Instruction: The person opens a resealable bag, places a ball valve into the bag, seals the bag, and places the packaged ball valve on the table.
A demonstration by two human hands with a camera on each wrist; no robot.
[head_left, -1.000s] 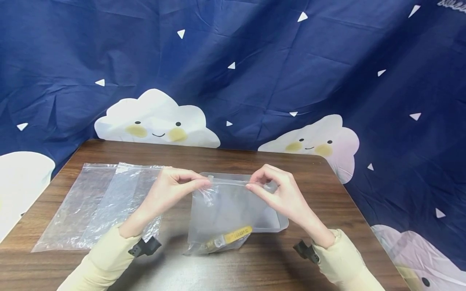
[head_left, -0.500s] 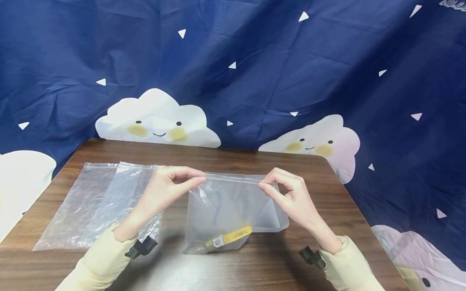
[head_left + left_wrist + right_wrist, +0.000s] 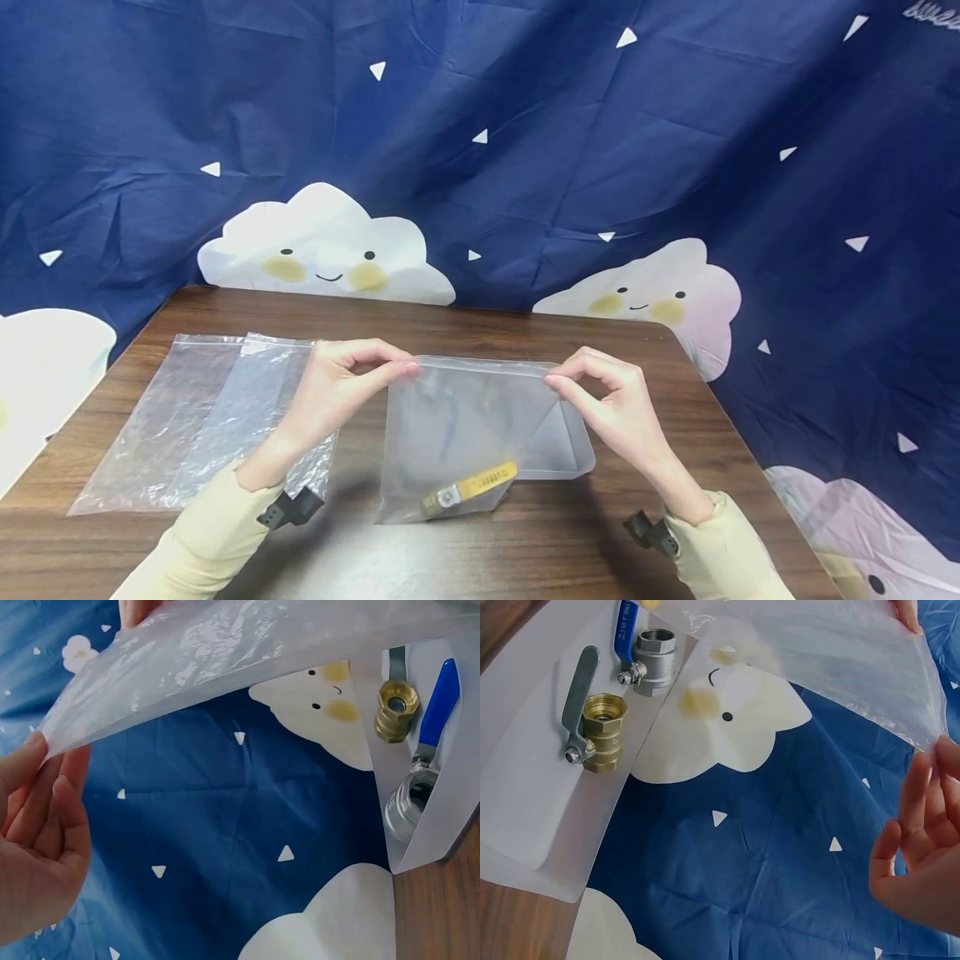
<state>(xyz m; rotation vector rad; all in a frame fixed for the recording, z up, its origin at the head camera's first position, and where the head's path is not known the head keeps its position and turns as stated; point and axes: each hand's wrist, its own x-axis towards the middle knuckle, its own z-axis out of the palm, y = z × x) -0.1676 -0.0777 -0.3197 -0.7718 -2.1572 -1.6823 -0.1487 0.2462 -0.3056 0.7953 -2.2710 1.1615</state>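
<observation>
Two hands held my clear zip bag (image 3: 472,433) up over the table (image 3: 525,550). Left hand (image 3: 333,396) and right hand (image 3: 611,408) pinched its top corners. They had slid apart along the strip, so I thought it was sealed. Behind it lay the tray (image 3: 566,454).

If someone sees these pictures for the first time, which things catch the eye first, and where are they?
The clear zip bag is held up at the table's middle, the left hand and right hand each pinching a top corner. Inside it lies a yellow-handled valve, at the bottom. Behind stands a white tray with two more valves, and flat empty bags lie to the left.
</observation>
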